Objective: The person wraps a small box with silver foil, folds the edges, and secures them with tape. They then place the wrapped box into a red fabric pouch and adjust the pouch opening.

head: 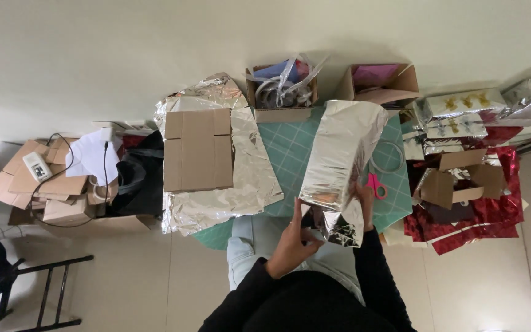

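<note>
A tall box wrapped in silver foil paper (339, 154) lies on the green cutting mat (290, 147), its near end toward me. My left hand (295, 237) presses the loose foil flap at that near end. My right hand (364, 200) grips the box's right side near the same end. Pink-handled scissors (376, 185) lie on the mat just right of my right hand. A flattened cardboard box (196, 149) rests on a spread sheet of silver foil (247, 178) to the left.
Two open cardboard boxes (281, 92) (379, 83) stand at the mat's far edge. Silver-wrapped parcels (462, 110), red foil (480, 215) and an open carton (456, 178) crowd the right. Flat cardboard, cables and a black bag (139, 178) pile up left; a black chair (26, 289) sits lower left.
</note>
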